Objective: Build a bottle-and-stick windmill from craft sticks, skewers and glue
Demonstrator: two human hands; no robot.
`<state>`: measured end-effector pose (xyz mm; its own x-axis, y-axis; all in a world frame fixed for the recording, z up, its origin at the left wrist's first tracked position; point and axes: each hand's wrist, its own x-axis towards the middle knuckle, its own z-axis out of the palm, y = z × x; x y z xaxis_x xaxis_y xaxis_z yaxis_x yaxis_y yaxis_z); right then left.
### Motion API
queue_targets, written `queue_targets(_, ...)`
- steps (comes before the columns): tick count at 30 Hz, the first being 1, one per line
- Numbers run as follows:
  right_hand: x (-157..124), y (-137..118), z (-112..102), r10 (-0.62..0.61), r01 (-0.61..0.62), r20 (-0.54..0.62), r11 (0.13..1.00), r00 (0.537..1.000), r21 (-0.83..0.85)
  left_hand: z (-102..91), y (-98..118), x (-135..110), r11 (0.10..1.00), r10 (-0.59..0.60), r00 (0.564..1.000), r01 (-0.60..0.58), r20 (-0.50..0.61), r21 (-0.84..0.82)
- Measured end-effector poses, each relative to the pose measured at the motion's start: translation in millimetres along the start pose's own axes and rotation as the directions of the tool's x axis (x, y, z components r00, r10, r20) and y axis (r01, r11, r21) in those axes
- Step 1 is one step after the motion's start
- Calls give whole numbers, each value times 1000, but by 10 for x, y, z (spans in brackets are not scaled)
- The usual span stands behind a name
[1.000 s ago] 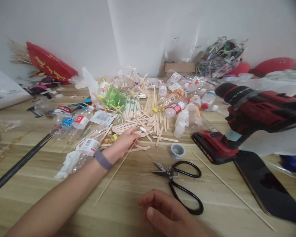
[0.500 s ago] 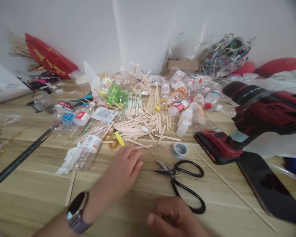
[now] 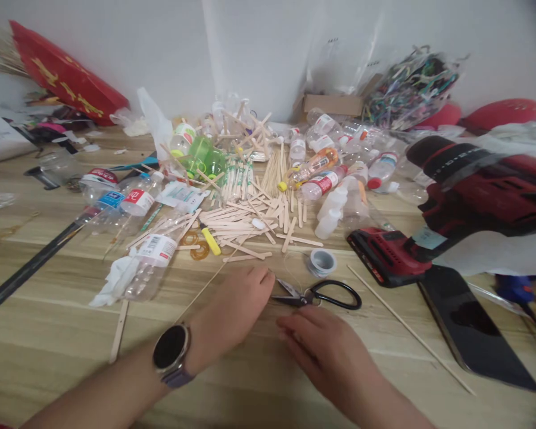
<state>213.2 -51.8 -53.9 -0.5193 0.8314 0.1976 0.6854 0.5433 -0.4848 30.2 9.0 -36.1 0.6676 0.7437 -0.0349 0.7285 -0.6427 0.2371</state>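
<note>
"Grip of the left hand (image 3: 236, 304) curls low over the worktop (image 3: 49, 357), knuckles to the camera; whether it clamps on anything, viewers cannot tell."

"And the right hand (image 3: 324, 342)?"

"Bent, fingers close together, just beside the scissors (image 3: 297, 298) and masking their lower handle. Any hold is hidden from view."

"Where do the scissors lie?"

"Between the hands and a grey spool (image 3: 322, 262), blades parted, tips near the left hand's fingers."

"And the thin stick (image 3: 205, 285)?"

"Slanting past the left hand's far side, toward a heap of flat wooden sticks (image 3: 236, 220); a red-and-black drill (image 3: 455, 208) stands at right."
</note>
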Motion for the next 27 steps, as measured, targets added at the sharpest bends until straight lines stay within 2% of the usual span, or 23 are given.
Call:
queue_targets(1,4,63,-43,36,-35,8,996,999,-84,-24,-4,72,995,-23,999,20,29,103)
queue_targets(4,-22,261,-156,87,-95,-46,966,995,-240,-37,-37,264,986,-24,999,16,46,163)
queue_targets(7,-86,450,-235,163,-189,-99,911,982,-367,3,-81,364,980,24,998,-35,61,196)
queue_targets(10,-138,606,-257,222,-220,-47,869,974,-443,32,-99,382,970,58,996,-74,73,232)
queue_targets(14,-146,724,-172,237,-202,17,863,971,-464,44,-89,359,962,50,995,-70,82,264)
queue_targets(19,-117,713,-143,206,-201,-18,930,978,-308,116,-163,328,965,11,998,-26,59,260)
queue_targets(22,-97,614,-302,145,-142,18,983,989,-117,165,-246,302,972,-8,999,0,33,235)
queue_targets(24,-79,512,-426,141,-141,31,990,990,-13,159,-283,276,978,-22,1000,19,14,209)
queue_targets(27,-51,365,-514,94,-104,118,991,989,81,86,-283,220,986,-49,999,51,-18,160)
